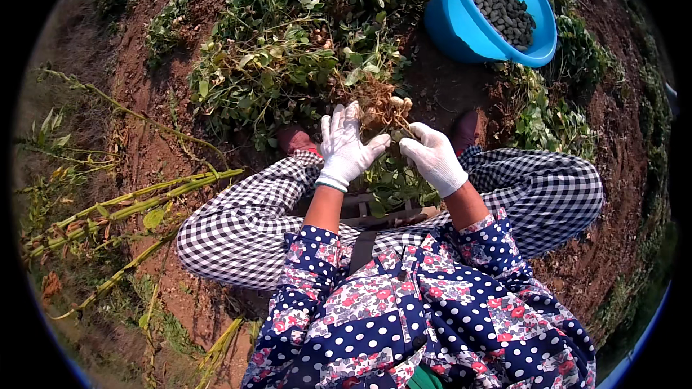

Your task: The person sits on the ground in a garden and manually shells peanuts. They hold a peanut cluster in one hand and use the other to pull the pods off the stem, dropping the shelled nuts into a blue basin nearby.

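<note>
Both my hands wear white gloves. Between them is an uprooted peanut plant [376, 104], its brown roots and a few pale pods on the far side and green leaves hanging nearer my lap. My left hand [346, 148] lies against the left of the root clump, fingers stretched out and thumb apart. On the other side, my right hand [436, 158] has its fingers curled in and closed at the edge of the plant. Its fingertips are partly hidden, but it appears to grip the stems or roots.
A blue basin [450, 29] with many greyish peanut pods [497, 7] stands at the far right. Heaped leafy peanut plants [281, 65] lie ahead, and more [551, 126] at the right. Long yellow-green stalks [137, 205] reach in from the left over reddish soil [166, 274]. My checked trouser legs flank the hands.
</note>
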Tool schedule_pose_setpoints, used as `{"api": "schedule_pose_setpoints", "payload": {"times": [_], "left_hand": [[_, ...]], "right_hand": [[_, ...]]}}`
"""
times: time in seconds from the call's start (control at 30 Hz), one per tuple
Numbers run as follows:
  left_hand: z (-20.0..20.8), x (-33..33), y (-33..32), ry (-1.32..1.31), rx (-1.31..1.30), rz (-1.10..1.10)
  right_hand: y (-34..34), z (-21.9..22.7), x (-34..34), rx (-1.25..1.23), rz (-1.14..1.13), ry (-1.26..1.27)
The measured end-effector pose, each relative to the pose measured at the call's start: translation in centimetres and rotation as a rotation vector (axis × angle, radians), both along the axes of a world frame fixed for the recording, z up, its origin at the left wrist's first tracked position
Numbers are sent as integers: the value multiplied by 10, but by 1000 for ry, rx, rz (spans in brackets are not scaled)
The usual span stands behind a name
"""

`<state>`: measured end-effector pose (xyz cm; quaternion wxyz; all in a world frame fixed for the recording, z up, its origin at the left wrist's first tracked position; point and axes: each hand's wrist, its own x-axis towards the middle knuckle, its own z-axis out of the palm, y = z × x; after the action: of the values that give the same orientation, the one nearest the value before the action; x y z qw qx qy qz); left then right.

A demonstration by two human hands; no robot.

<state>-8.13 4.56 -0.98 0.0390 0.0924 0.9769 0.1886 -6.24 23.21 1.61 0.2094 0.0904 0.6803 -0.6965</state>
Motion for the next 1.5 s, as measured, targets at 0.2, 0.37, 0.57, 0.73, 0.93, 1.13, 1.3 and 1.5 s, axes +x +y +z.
{"api": "schedule_pose_setpoints", "payload": {"times": [0.2,0.37,0.57,0.73,0.93,1.13,1.3,1.5], "left_hand": [[1,31,33,-835,172,-240],[0,32,7,-366,187,-58],[-4,37,-13,-515,909,574],[16,35,-37,-453,1349,655],[38,51,-42,-451,1742,492],[38,60,-35,-492,2075,349],[29,64,-44,-396,1715,582],[33,65,-62,-357,1932,549]], "right_hand": [[19,-9,-7,90,-329,-100],[-2,-31,-1,384,-133,118],[-56,-5,35,432,344,566],[-44,20,26,152,270,574],[-40,11,15,443,152,608],[-60,-16,37,404,449,452],[-57,-10,39,468,602,526],[-35,10,13,66,148,255]]}}
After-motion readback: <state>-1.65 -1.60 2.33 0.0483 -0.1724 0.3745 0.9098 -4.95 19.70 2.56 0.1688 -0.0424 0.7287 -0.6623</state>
